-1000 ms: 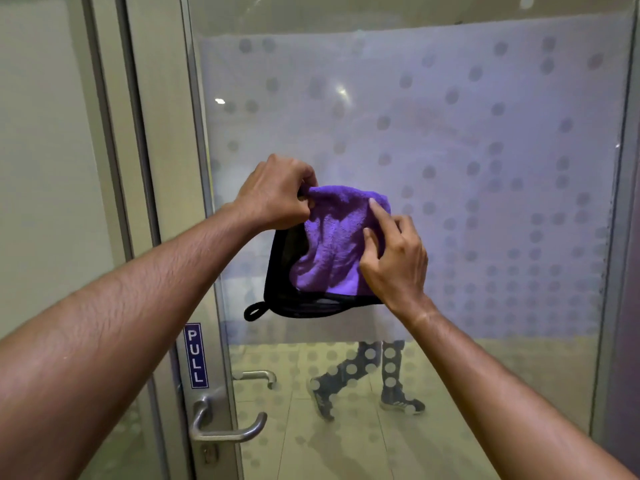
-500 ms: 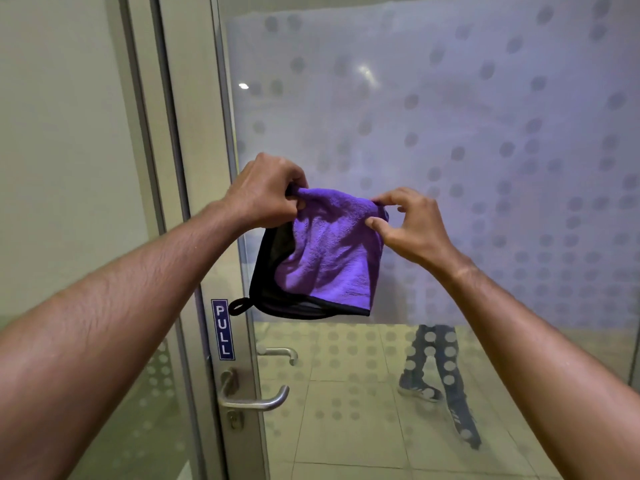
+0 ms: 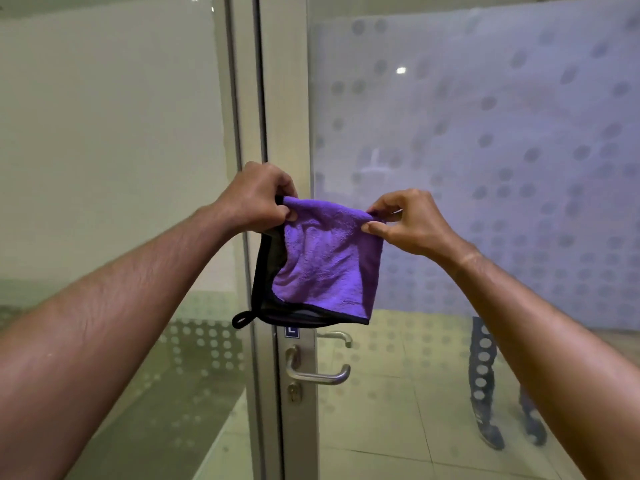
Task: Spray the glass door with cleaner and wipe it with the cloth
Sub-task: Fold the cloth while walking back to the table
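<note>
A: where's our cloth (image 3: pixel 323 268)?
B: hanging folded before the door frame (image 3: pixel 287 98), above the handle (image 3: pixel 317 374). glass door (image 3: pixel 485 168) open to our right
A: hands?
B: left hand (image 3: pixel 254 199) grips one top corner, right hand (image 3: pixel 410 221) pinches the other, arms raised

Both hands (image 3: pixel 256 199) (image 3: pixel 412 221) pinch purple cloth (image 3: pixel 322 265) before glass door (image 3: pixel 485 168).

I see my two forearms bare from elbow to wrist, no sleeves, with fine hair along them. My left hand (image 3: pixel 254 199) and right hand (image 3: pixel 412 223) wear no gloves, rings or watch.
</note>
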